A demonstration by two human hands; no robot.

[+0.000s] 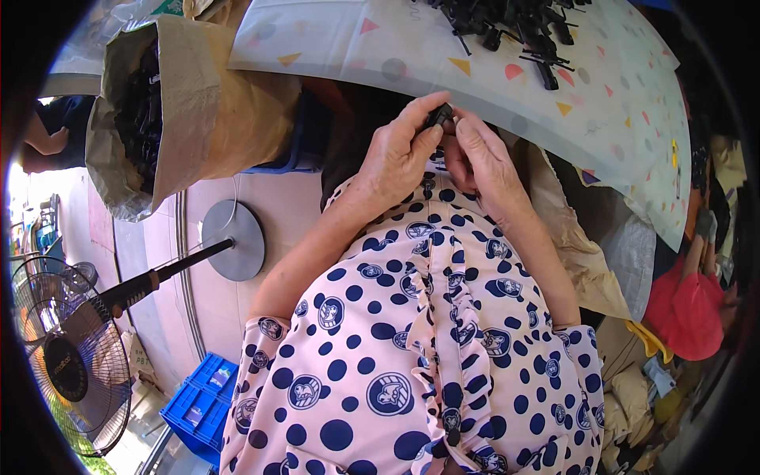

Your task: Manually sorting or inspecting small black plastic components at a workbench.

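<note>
Between my two hands, just off the near edge of the table, is a small black plastic part [440, 115]. My left hand [398, 154] pinches it between thumb and fingers. On the other side, my right hand [484, 157] has its thumb and fingertips closed against the part's right end; the fingertips partly hide it. Beyond my hands, a heap of similar black parts [518, 28], some with thin stems, lies on the table's patterned cover [412, 47].
To the left, an open brown paper sack [210, 111] holds many black pieces. A standing fan [71, 364] and a blue crate [202, 404] are at lower left. Brown paper [582, 253] hangs beside my right arm. Another person's arm [49, 141] shows at far left; a red-clad person [689, 309] is at right.
</note>
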